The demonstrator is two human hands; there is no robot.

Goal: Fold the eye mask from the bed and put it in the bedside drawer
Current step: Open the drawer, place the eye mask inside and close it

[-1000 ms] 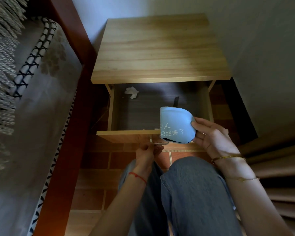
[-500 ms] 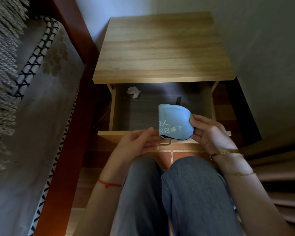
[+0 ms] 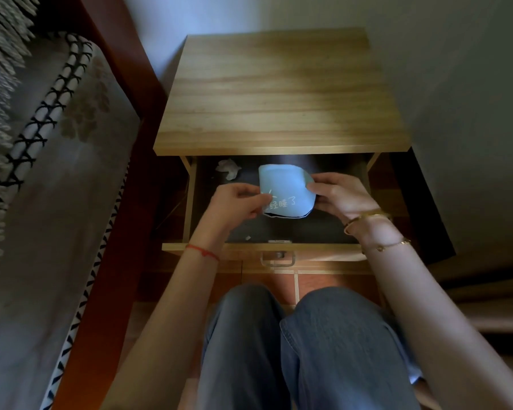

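Inside drawer [image 3: 279, 247], crumpled tissue [image 3: 228, 168] lies beside held eye mask [image 3: 285, 192]

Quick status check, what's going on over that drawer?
Both hands, left and right, pinching folded eye mask. Over open drawer. Crumpled tissue back-left, clear.

Drawer [image 3: 282, 247] stood pulled out; dark floor lay bare below and nearer than both hands. Crumpled tissue [image 3: 228, 168] sat beyond left hand [image 3: 238, 202], in far left corner. Nightstand top [image 3: 279, 96] overhung drawer's far end, just beyond right hand [image 3: 339, 196], limiting overhead clearance there.
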